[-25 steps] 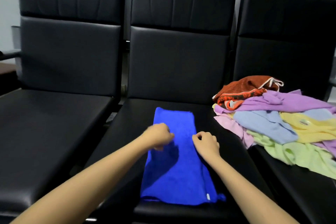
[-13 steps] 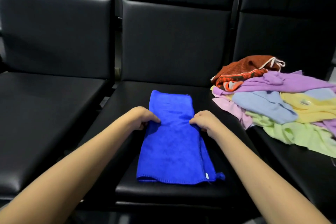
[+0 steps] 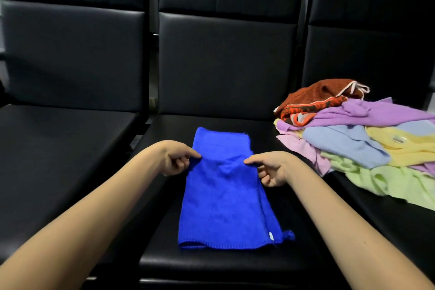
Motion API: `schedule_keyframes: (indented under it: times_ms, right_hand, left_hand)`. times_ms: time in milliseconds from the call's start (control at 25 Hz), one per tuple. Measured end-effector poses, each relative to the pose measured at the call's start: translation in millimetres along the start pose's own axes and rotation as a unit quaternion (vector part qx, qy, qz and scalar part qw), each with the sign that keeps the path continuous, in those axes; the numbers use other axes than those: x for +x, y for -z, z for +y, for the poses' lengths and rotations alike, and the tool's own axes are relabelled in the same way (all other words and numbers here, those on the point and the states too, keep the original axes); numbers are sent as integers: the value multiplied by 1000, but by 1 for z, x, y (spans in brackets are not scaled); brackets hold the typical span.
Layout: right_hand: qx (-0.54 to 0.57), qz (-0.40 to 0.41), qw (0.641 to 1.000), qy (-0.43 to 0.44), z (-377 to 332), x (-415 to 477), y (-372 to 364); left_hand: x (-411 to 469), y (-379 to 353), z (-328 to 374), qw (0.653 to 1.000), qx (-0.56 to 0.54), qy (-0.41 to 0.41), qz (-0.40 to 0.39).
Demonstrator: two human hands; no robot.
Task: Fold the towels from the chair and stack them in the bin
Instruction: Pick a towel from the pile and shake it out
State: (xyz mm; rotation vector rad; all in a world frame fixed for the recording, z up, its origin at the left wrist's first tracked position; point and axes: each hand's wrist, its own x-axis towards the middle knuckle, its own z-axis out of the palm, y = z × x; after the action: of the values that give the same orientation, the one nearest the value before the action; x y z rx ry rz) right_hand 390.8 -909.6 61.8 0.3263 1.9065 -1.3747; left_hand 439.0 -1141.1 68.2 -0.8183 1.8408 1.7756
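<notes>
- Left forearm (image 3: 94,207): bare skin from the wrist to the frame edge at 7 o'clock, smooth and slender.
- Right forearm (image 3: 341,219): equally bare, reaching the edge at 5 o'clock.
- Left hand (image 3: 175,160) and right hand (image 3: 273,168): bare, with slim fingers (image 3: 190,152).

Waiting room: joined black chairs (image 3: 226,59)

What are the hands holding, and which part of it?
The blue towel. The left hand pinches its left edge and the right hand its right edge, partway along.
</notes>
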Motion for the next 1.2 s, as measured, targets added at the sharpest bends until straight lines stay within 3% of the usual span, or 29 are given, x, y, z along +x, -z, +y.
schedule_keyframes:
  times_ms: [120, 200, 320, 440, 480, 560, 680, 760, 840, 1040, 1120, 1200]
  right_hand:
    - [-13, 40, 998, 39, -15, -4, 1]
    - [36, 60, 991, 117, -31, -4, -3]
    - [175, 95, 925, 324, -53, -12, -11]
    - [156, 135, 860, 466, -63, -29, -4]
    - [122, 159, 854, 479, -61, -32, -1]
    - [22, 187, 877, 441, -45, -27, 6]
    - [-187, 115, 950, 224, -6, -15, 9]
    - [-284, 66, 948, 130, 12, -11, 12]
    - [-268, 48, 955, 121, 17, -9, 13]
    - [-234, 187, 946, 127, 18, -4, 0]
    - [-278, 188, 936, 104, 15, -9, -1]
    - [-369, 123, 920, 55, 10, -19, 6]
  left_hand:
    - [-2, -5, 7, 997, -56, -24, -36]
    - [-5, -8, 17, 987, -125, -94, -34]
    - [-13, -12, 45, 930, -233, -281, -34]
    - [-32, -15, 52, 854, -253, -450, -65]
    - [-31, -13, 47, 854, -216, -471, -53]
    - [-14, -7, 24, 883, -95, -459, -25]
    - [9, 7, -24, 925, 150, -349, 8]
    - [15, 10, -36, 922, 258, -286, 36]
    - [11, 1, -34, 929, 267, -247, 70]
    - [9, -21, -33, 907, 275, -243, 205]
    - [-1, -22, -30, 896, 333, -204, 211]
    - [-14, -22, -23, 882, 429, -120, 152]
